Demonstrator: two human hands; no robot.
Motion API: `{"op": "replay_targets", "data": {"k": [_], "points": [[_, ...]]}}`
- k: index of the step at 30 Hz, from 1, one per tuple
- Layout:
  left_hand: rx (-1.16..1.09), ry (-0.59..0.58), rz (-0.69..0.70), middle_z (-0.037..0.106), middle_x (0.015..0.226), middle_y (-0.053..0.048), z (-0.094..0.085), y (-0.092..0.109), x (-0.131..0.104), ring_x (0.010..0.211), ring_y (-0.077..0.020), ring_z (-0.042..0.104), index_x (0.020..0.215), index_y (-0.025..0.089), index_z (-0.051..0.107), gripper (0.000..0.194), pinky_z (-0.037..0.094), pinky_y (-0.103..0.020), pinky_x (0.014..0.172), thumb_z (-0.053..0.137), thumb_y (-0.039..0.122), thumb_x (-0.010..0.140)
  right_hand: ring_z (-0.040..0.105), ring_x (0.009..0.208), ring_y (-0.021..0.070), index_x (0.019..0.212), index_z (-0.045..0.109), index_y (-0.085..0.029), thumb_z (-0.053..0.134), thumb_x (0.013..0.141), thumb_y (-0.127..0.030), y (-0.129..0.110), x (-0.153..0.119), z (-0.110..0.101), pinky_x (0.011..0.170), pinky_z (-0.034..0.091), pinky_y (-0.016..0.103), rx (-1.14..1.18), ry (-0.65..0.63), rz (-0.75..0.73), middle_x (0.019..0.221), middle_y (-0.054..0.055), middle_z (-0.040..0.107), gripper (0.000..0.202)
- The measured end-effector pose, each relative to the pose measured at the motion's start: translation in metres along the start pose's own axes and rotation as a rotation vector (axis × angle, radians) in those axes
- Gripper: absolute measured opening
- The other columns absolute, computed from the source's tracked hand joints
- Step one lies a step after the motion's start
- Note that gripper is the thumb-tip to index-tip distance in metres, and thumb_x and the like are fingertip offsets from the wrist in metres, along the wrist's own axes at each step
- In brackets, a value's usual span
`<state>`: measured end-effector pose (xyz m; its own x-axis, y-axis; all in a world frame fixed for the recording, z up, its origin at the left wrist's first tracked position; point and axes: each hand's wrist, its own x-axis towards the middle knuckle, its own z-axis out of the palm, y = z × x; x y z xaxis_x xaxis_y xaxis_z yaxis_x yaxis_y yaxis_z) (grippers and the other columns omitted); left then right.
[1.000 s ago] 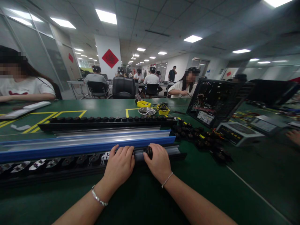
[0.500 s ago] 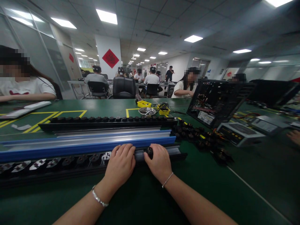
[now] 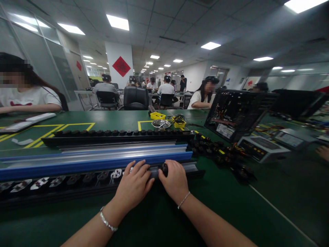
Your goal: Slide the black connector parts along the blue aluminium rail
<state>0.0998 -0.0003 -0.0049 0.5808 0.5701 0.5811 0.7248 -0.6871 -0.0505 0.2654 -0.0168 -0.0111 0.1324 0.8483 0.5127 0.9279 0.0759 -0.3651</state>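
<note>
In the head view, a long black rail (image 3: 191, 167) with a grey metal channel lies across the table before me. Black socket modules (image 3: 73, 179), some with shiny metal faces, sit in a row along its left part. My left hand (image 3: 135, 181) rests over the right end of this row, fingers spread and thumb apart; its fingertips touch the rail. Just to its right, my right hand (image 3: 176, 178) grips a black socket module (image 3: 163, 168) between thumb and curled fingers, at the channel. The underside of that module is hidden.
Blue metal rails (image 3: 154, 157) lie right behind the row, and another black socket strip (image 3: 118, 138) behind those. To the right are a heap of black modules (image 3: 221, 151), a power supply (image 3: 263, 148) and an open computer case (image 3: 238, 115). A metal dish (image 3: 160, 124) stands farther back.
My left hand has shifted slightly, its fingers spreading and its thumb moving right, toward my right hand. The right hand keeps its grip on the socket module at nearly the same place.
</note>
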Motion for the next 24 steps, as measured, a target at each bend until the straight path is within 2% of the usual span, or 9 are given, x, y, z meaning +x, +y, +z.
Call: {"op": "replay_targets", "data": {"k": [8, 19, 24], "points": [[-0.011, -0.008, 0.044, 0.065, 0.111, -0.004, 0.0039, -0.0007, -0.0024, 0.118, -0.0255, 0.047, 0.090, 0.023, 0.066, 0.019, 0.027, -0.048, 0.103, 0.051, 0.032, 0.084, 0.055, 0.096, 0.0221, 0.092, 0.058, -0.016, 0.055, 0.076, -0.035, 0.0014, 0.0003, 0.0010, 0.088, 0.037, 0.036, -0.011, 0.026, -0.011, 0.097, 0.009, 0.063, 0.024], [-0.006, -0.005, 0.058, 0.065, 0.110, -0.005, 0.0040, -0.0008, -0.0020, 0.118, -0.0258, 0.047, 0.087, 0.022, 0.066, 0.017, 0.028, -0.049, 0.104, 0.051, 0.031, 0.083, 0.055, 0.092, 0.0216, 0.088, 0.058, -0.017, 0.052, 0.077, -0.031, 0.0019, 0.0012, 0.0012, 0.086, 0.037, 0.035, 0.002, 0.024, -0.008, 0.092, 0.009, 0.063, 0.019], [0.003, -0.039, 0.060, 0.065, 0.111, -0.005, 0.0031, -0.0007, -0.0017, 0.119, -0.0258, 0.047, 0.086, 0.023, 0.065, 0.018, 0.026, -0.049, 0.104, 0.049, 0.030, 0.084, 0.054, 0.093, 0.0216, 0.088, 0.058, -0.017, 0.053, 0.077, -0.031, 0.0023, 0.0019, -0.0002, 0.085, 0.037, 0.035, 0.004, 0.007, 0.007, 0.093, 0.009, 0.063, 0.019]]}}
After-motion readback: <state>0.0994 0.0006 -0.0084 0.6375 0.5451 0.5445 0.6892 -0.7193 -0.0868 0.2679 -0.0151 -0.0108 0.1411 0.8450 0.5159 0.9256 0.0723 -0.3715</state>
